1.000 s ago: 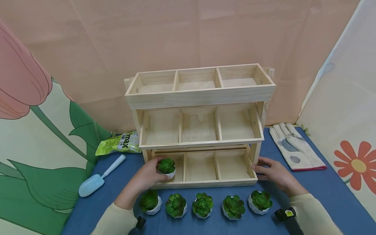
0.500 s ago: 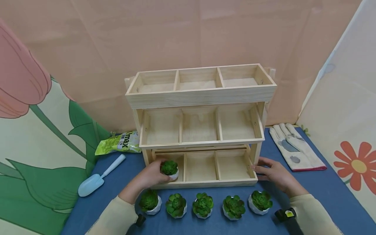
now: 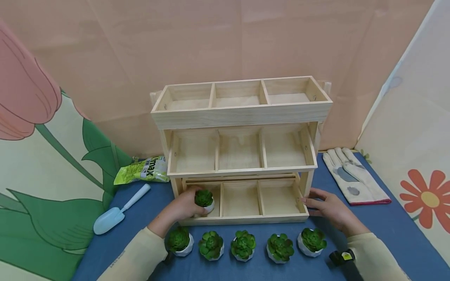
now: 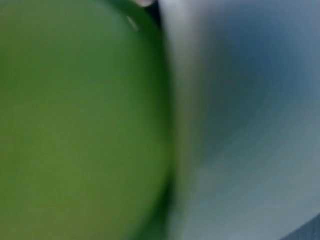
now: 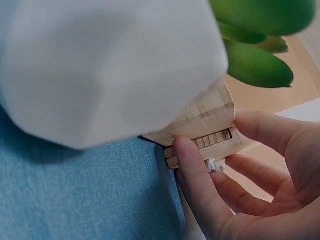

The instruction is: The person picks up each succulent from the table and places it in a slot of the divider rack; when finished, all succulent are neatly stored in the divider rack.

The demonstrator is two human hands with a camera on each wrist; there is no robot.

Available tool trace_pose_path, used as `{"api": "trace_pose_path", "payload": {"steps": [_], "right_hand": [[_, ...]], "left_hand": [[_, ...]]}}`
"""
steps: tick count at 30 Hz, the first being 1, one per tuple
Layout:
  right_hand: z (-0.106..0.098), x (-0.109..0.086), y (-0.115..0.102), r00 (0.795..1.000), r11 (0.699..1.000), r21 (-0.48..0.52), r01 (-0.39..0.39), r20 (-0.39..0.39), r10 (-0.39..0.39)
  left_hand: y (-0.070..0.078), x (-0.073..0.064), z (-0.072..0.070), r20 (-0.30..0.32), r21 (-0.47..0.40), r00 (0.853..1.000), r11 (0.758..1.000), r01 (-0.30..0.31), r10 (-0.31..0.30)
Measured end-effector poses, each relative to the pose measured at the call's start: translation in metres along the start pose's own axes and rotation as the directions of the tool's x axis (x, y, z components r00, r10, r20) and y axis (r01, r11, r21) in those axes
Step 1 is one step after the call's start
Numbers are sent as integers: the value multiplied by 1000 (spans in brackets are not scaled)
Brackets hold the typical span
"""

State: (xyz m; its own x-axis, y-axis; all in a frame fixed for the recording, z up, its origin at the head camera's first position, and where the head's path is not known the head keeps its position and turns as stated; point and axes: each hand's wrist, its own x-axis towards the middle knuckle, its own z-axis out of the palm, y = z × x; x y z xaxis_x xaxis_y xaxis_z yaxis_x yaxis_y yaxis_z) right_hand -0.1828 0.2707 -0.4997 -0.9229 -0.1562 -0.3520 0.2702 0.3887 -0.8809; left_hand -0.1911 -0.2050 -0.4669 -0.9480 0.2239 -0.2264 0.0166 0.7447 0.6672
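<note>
A three-tier wooden shelf [image 3: 242, 116] with divided trays stands on a blue cloth. My left hand [image 3: 183, 205] holds a small potted succulent [image 3: 204, 198] inside the left compartment of the lowest tray; the compartment wall and hand hide part of its white pot. At the other end, my right hand [image 3: 325, 205] grips the lowest tray's right side, with thumb [image 5: 192, 185] and fingers around the wooden corner [image 5: 212, 120]. A green leaf [image 4: 75, 120] and a white pot [image 4: 250, 150], both blurred, fill the left wrist view and hide the left hand there.
Several potted succulents [image 3: 243, 245] stand in a row before the shelf, close to both forearms. A light-blue trowel [image 3: 111, 220] and a green bag [image 3: 142, 171] lie to the left. Work gloves [image 3: 353, 175] lie to the right.
My left hand has moved slightly right and deeper into the lowest tray's left compartment with the succulent. My right hand stays in place on the tray's side.
</note>
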Motion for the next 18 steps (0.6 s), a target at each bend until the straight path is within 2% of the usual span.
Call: {"api": "trace_pose_path", "payload": {"steps": [6, 10, 15, 18], "right_hand": [[-1, 0, 0, 1000, 1000, -6, 3, -2, -3], [-1, 0, 0, 1000, 1000, -5, 10, 2, -10], [-1, 0, 0, 1000, 1000, -5, 2, 0, -2], [-1, 0, 0, 1000, 1000, -4, -5, -2, 5]], "left_hand": [[3, -3, -2, -2, 9, 1000, 1000, -3, 3], [9, -12, -7, -23, 43, 999, 999, -22, 23], [26, -37, -23, -59, 100, 998, 995, -9, 15], [33, -56, -34, -71, 84, 997, 996, -2, 8]]}}
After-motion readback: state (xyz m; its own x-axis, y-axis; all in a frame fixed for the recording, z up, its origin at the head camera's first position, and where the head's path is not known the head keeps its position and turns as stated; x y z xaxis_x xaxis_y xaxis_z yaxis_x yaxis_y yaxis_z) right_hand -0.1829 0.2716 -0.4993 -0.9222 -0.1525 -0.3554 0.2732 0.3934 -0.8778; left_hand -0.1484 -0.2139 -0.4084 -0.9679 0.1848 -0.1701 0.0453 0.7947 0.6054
